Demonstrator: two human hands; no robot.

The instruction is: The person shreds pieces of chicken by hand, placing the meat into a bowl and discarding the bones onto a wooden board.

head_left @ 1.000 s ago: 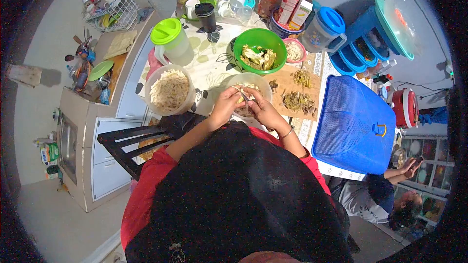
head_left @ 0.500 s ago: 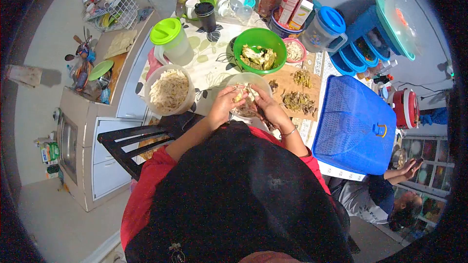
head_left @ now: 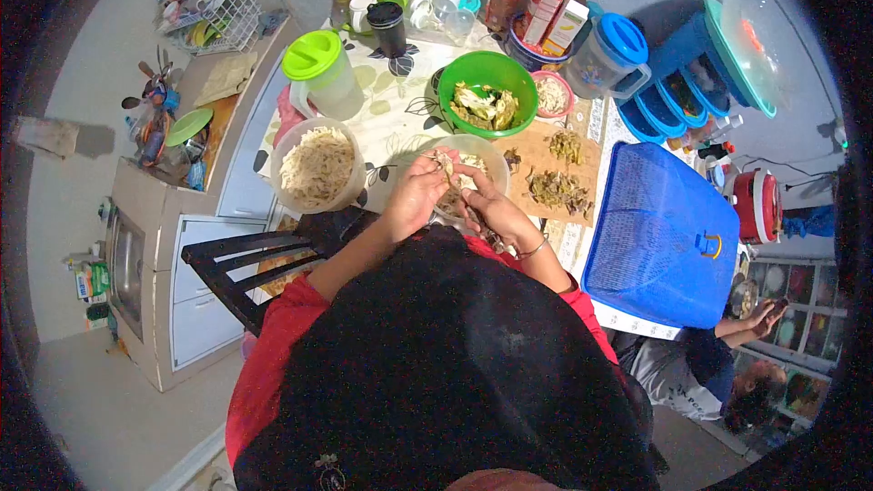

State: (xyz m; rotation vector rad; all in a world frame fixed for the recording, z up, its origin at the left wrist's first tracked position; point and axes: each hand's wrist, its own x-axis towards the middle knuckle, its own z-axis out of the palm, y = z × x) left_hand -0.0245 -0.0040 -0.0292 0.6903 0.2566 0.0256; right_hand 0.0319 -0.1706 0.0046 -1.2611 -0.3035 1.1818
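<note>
Over a clear bowl [head_left: 496, 164] of pale shreds at the table's near edge, my left hand [head_left: 417, 195] pinches a pale, limp food piece [head_left: 446, 162]. My right hand [head_left: 498, 211] is closed on the lower part of the same piece, its fingers close to my left ones. To the left stands a bowl of pale shreds [head_left: 316, 168]. Beyond my hands, a green bowl [head_left: 488, 91] holds larger yellowish pieces. Brownish scraps [head_left: 557, 191] lie in small heaps on a wooden board [head_left: 523, 147] at the right.
A blue mesh cover [head_left: 659, 236] stands on the right. A green-lidded pitcher [head_left: 326, 82], a black cup [head_left: 387, 29] and a blue-lidded pitcher [head_left: 605, 59] are farther back. A black chair [head_left: 245, 264] is at the left; another person [head_left: 691, 373] is at the lower right.
My hands have shifted slightly, and the left palm has turned more upward. The food piece now shows stretched between my fingers.
</note>
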